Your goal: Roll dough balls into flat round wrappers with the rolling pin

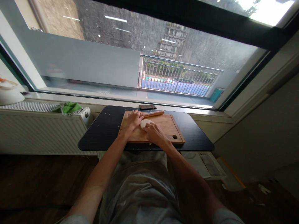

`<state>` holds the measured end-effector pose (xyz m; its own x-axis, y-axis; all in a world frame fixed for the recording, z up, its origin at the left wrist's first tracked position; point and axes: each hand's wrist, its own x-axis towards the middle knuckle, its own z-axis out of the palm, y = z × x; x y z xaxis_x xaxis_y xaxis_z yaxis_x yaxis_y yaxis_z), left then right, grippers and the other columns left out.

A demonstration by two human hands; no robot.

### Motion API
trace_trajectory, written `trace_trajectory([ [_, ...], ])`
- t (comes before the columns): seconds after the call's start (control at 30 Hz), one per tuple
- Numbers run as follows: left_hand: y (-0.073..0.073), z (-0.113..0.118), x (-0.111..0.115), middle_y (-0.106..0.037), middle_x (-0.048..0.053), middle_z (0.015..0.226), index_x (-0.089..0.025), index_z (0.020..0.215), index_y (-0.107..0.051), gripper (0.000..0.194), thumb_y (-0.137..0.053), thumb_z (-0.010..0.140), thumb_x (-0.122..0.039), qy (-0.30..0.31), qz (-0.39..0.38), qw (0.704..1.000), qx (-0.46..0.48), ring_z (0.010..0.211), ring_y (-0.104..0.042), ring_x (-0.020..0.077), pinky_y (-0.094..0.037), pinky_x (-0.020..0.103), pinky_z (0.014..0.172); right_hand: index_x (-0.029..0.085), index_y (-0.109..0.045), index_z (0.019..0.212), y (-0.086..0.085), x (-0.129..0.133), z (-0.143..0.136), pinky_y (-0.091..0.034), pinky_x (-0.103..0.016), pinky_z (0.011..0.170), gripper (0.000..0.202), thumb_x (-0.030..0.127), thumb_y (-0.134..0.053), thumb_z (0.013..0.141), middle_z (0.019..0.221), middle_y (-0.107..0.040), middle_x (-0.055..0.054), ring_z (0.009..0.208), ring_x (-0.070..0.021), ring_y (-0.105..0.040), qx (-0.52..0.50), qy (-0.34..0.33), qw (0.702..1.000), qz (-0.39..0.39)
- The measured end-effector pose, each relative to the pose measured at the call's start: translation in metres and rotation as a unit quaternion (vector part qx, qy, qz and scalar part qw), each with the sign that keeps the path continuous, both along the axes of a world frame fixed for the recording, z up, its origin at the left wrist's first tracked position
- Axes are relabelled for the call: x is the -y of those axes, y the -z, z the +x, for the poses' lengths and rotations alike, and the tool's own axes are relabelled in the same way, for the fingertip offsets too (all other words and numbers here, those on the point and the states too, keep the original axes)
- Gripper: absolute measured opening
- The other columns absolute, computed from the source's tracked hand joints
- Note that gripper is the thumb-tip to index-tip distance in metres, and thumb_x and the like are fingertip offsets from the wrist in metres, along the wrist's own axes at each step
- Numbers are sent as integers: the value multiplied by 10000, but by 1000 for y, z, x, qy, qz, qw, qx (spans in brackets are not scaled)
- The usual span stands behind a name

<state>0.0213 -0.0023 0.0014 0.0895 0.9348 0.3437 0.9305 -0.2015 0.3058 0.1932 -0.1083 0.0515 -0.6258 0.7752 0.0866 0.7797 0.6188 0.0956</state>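
Note:
A wooden cutting board (163, 130) lies on a small black table (98, 133). On it is a flat, pale round piece that looks like dough (145, 123). The fingers of my right hand (153, 130) are bent and touch the dough's right side. My left hand (134, 119) is at the dough's upper left, its curled fingers at the left end of a wooden rolling pin (158, 113). The pin lies along the board's far edge. Whether the left fingers grip the pin is too small to make out.
A dark phone-like object (147, 107) lies at the table's far edge, by the window sill. To the left stands a white radiator (42, 130) with a green cloth (70, 107) on top. A low white shelf (198, 165) is below right.

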Motion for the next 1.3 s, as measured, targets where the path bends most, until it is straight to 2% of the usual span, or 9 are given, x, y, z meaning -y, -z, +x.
trace_trajectory([
  [0.2, -2, 0, 2, -733, 106, 1276, -259, 1124, -742, 205, -601, 1083, -402, -1, -5, 1000, 4, 1222, -634, 293, -491, 407, 1041, 155, -788, 1248, 7, 3, 1, -530, -357, 1010, 357, 157, -511, 1024, 1304, -732, -153, 1200, -283, -633, -28, 27, 999, 15],
  [0.37, -6, 1, 8, -732, 112, 1277, -247, 1139, -735, 225, -595, 1086, -416, 4, -4, 1000, 12, 1215, -644, 288, -495, 396, 1043, 204, -765, 1306, 6, 2, 7, -529, -330, 1002, 392, 124, -523, 1008, 1333, -720, -116, 1221, -264, -623, -35, 20, 999, 5],
  [0.53, -8, 2, 10, -736, 112, 1288, -252, 1140, -727, 222, -594, 1088, -422, -1, -5, 1000, 12, 1246, -641, 290, -492, 391, 1058, 177, -783, 1245, 7, 2, 5, -529, -338, 1027, 348, 120, -534, 1008, 1310, -724, -133, 1214, -271, -624, -21, 11, 1000, 7],
  [0.7, -8, 1, 10, -737, 119, 1269, -246, 1117, -734, 225, -591, 1087, -418, 9, -3, 1000, 12, 1196, -652, 293, -498, 396, 1042, 163, -773, 1287, 11, 5, 0, -559, -382, 988, 359, 180, -514, 1039, 1315, -722, -168, 1196, -301, -636, -23, 23, 999, 16],
  [0.9, -6, 0, 9, -729, 110, 1274, -259, 1142, -731, 211, -601, 1084, -414, 5, -4, 1000, 16, 1221, -636, 283, -488, 380, 1050, 171, -791, 1301, 14, 5, 0, -547, -365, 1026, 378, 177, -530, 1028, 1308, -743, -155, 1196, -288, -645, -35, 26, 999, 11],
  [0.97, -5, -1, 8, -728, 112, 1271, -252, 1135, -733, 222, -584, 1093, -410, 10, -3, 1000, 15, 1211, -638, 280, -487, 379, 1047, 164, -787, 1323, 15, -1, 7, -526, -359, 1064, 394, 151, -544, 1013, 1300, -756, -149, 1193, -275, -657, -52, 3, 999, 4],
  [1.1, -3, -1, 7, -724, 117, 1279, -235, 1144, -728, 229, -582, 1096, -404, 13, 1, 1000, 18, 1212, -634, 277, -480, 381, 1054, 194, -809, 1309, 12, -28, 32, -502, -325, 1094, 483, 46, -525, 947, 1305, -789, -106, 1213, -228, -690, -112, -90, 988, -50],
  [1.17, -2, 0, 5, -727, 110, 1268, -244, 1137, -725, 205, -601, 1088, -399, 8, 2, 1000, 18, 1216, -631, 275, -474, 379, 1062, 197, -827, 1270, 5, -46, 44, -509, -324, 1085, 498, 33, -490, 942, 1272, -809, -92, 1185, -215, -709, -161, -75, 983, -50],
  [1.3, -3, 1, 3, -730, 118, 1263, -241, 1123, -726, 189, -618, 1077, -389, 8, 14, 1000, 20, 1235, -622, 291, -469, 403, 1078, 178, -790, 1326, -18, -81, 61, -472, -390, 1123, 431, 144, -451, 1062, 1361, -768, -135, 1273, -259, -648, -193, 25, 979, 66],
])
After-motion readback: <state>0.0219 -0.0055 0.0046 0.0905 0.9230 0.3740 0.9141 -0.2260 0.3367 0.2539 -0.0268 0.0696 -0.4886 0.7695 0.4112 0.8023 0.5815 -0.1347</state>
